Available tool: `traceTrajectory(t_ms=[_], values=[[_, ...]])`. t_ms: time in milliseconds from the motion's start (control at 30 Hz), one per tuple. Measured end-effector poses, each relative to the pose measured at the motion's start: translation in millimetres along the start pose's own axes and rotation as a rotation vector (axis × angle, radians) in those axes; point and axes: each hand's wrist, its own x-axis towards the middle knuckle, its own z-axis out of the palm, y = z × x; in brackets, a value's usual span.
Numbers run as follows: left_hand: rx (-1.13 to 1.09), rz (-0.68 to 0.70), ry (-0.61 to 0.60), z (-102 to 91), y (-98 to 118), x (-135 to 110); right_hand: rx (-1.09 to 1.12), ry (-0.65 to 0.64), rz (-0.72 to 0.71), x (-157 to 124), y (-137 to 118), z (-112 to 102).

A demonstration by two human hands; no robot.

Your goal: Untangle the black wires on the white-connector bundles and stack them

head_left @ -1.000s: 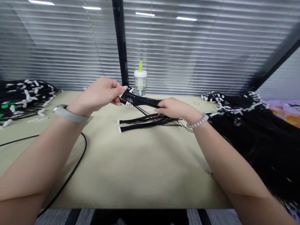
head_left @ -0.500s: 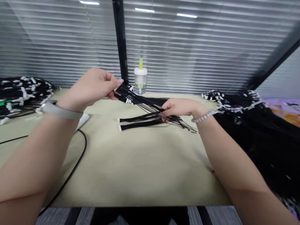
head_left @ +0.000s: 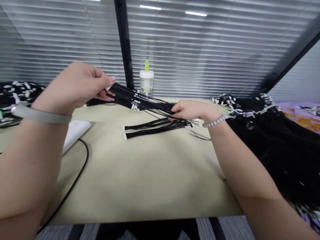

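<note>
My left hand (head_left: 80, 85) is raised above the table's left side, its fingers pinched on one end of a bundle of thin black wires (head_left: 145, 101) with white connectors. My right hand (head_left: 191, 110) lies near the table's middle, fingers closed on the other part of that same bundle. The bundle stretches between the two hands. Just below it, two more black wire bundles (head_left: 152, 128) with white ends lie flat on the beige table (head_left: 140, 173).
A large heap of black wires with white connectors (head_left: 270, 133) fills the right side. Another such heap (head_left: 15, 93) lies at the far left. A clear jar with a green-topped white lid (head_left: 146, 81) stands by the blinds. A black cable (head_left: 75, 176) and a white flat object (head_left: 75, 130) lie at left.
My left hand has risen and moved left, drawing the wire bundle out longer. My right hand stayed near the middle, holding the bundle's other part.
</note>
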Motion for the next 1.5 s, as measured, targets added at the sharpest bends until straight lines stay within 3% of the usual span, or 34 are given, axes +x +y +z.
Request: traceTrajectory(t_ms=[167,233,367,500,600,667,767,833,867,967,1033,1300,1500], values=[[0.013,0.053,-0.020,6.7,-0.4,1.3,0.150,0.217,-0.125,0.3,-5.6,0.5],[-0.037,0.058,-0.080,6.9,-1.5,1.2,0.344,0.285,-0.191,-1.8,-11.6,-0.2],[-0.136,0.067,-0.132,3.1,-6.1,1.5,0.907,0.264,-0.293,-3.2,-20.5,2.4],[-0.415,0.067,-0.084,7.2,-10.2,8.8,1.025,0.297,-0.274,5.3,-21.0,9.9],[-0.839,0.051,-0.309,27.7,-7.7,12.6,1.092,0.378,-0.266,10.6,-27.4,14.7],[-0.993,0.092,-0.358,50.5,-3.7,7.9,1.157,0.391,-0.275,11.0,-36.4,16.8],[-0.815,0.039,-0.380,87.6,2.1,-12.3,1.356,0.368,-0.299,9.1,-49.5,18.7],[-0.587,0.152,-0.423,105.6,4.8,-29.4,1.484,0.349,-0.324,8.0,-54.0,19.2],[-0.514,0.187,-0.513,111.3,5.7,-37.0,1.517,0.347,-0.339,7.7,-54.8,19.1],[-0.583,0.125,-0.701,117.0,7.4,-50.8,1.536,0.372,-0.372,6.6,-54.0,17.7],[-0.658,0.059,-0.748,115.4,8.1,-53.0,1.487,0.412,-0.375,5.0,-53.5,15.8],[-0.948,0.012,-0.700,119.1,11.9,-59.0,1.437,0.545,-0.448,-3.3,-61.4,11.1],[-0.795,0.023,-0.654,105.2,19.5,-58.0,1.375,0.560,-0.435,-14.2,-59.7,-3.5]])
